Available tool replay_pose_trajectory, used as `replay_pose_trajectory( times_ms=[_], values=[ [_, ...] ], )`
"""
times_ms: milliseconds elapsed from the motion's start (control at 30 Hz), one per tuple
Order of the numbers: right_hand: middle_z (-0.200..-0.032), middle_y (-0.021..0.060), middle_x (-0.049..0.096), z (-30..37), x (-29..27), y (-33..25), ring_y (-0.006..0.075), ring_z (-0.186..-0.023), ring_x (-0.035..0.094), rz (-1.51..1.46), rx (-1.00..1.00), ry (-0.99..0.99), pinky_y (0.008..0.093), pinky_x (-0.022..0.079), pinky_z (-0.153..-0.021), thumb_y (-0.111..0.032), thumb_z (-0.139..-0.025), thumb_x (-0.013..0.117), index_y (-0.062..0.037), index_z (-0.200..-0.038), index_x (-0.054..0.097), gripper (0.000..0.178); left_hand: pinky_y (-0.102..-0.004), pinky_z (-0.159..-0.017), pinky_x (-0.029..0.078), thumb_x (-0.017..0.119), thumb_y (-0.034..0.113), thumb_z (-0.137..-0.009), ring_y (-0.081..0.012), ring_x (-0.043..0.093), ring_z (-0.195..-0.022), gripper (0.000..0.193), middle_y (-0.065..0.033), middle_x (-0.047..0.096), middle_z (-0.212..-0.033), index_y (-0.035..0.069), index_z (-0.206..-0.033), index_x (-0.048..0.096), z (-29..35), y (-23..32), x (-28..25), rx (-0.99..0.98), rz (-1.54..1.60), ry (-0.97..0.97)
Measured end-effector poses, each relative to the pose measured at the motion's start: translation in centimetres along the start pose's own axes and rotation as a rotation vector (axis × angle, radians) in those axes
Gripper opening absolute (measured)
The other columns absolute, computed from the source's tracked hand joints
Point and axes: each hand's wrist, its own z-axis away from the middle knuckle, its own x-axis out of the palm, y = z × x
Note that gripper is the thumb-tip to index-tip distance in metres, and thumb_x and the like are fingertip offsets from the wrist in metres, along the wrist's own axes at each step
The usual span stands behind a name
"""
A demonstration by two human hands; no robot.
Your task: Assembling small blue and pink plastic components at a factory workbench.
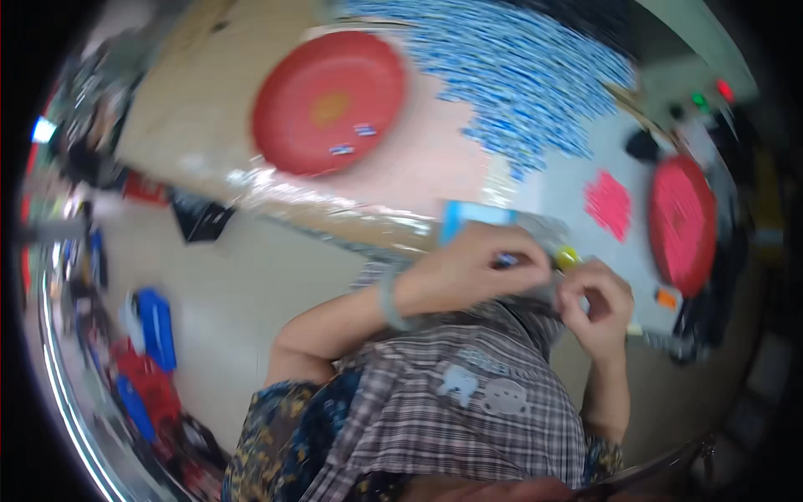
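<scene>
Holding left hand [475, 263] and right hand [607, 305] close together, nearer than the pink heap [608, 205], with fingers pinched, too blurred to tell on what, beside a yellow round item [568, 257] just short of the heap, with blue-and-white pieces [519, 75] beyond it

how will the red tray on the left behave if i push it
The red tray will probably slide rather than tip, being wide and shallow. It's likely an easy push, carrying just two small pieces. Those may skid, as they seem to lie loose.
</scene>
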Motion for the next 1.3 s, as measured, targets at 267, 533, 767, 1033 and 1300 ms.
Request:
replay_pose_trajectory(
  times_ms=[267,533,767,1033,1300],
  values=[
    [-0.08,0.0062,0.059,3.4,1.7,2.4,0.0117,-0.068,0.057,0.217,0.105,-0.042,0.0246,0.047,-0.06,0.004,-0.089,0.064,0.0017,-0.093,0.059,0.007,-0.0351,-0.06,0.05,0.069,0.014,-0.081,-0.0226,0.065,-0.066,0.013,-0.0107,0.067,-0.071,0.001,-0.082,0.067,2.8,-2.6,2.6,0.155,-0.149,0.047],
    [-0.09,0.0103,0.065,2.5,3.3,-0.7,0.0168,-0.082,0.062,0.101,0.425,-0.217,0.03,0.054,-0.078,-0.004,-0.095,0.066,0.0008,-0.102,0.062,0.01,-0.0335,-0.06,0.051,0.071,0.019,-0.076,-0.019,0.066,-0.067,0.017,-0.0084,0.071,-0.072,0.002,-0.078,0.073,4.1,-4.5,2.8,0.163,-0.167,0.113],
    [-0.079,0.0063,0.064,0.7,-0.7,11.0,0.0107,-0.065,0.062,0.019,0.132,-0.355,0.0249,0.051,-0.061,-0.014,-0.098,0.064,-0.0051,-0.105,0.054,0.015,-0.0312,-0.061,0.051,0.073,0.019,-0.077,-0.0144,0.067,-0.068,0.016,-0.0061,0.072,-0.072,0.003,-0.077,0.073,5.3,-3.3,2.3,0.071,-0.186,0.097],
    [-0.081,0.0073,0.065,-0.3,-1.4,15.1,0.0122,-0.067,0.063,0.048,0.051,-0.337,0.0261,0.052,-0.062,-0.015,-0.098,0.065,-0.0053,-0.106,0.056,0.016,-0.0277,-0.057,0.05,0.069,0.008,-0.079,-0.0121,0.068,-0.063,0.009,-0.0069,0.07,-0.068,-0.001,-0.079,0.069,5.2,-5.1,3.2,0.018,0.291,0.187],
    [-0.081,0.0073,0.065,-1.0,-1.9,17.0,0.0133,-0.068,0.064,0.176,0.039,-0.273,0.0265,0.053,-0.063,-0.013,-0.098,0.065,-0.0043,-0.106,0.057,0.015,-0.0272,-0.057,0.05,0.069,0.005,-0.078,-0.0129,0.068,-0.063,0.007,-0.008,0.07,-0.07,-0.001,-0.081,0.069,5.1,-5.3,3.3,0.08,0.239,0.236]
  ],
)
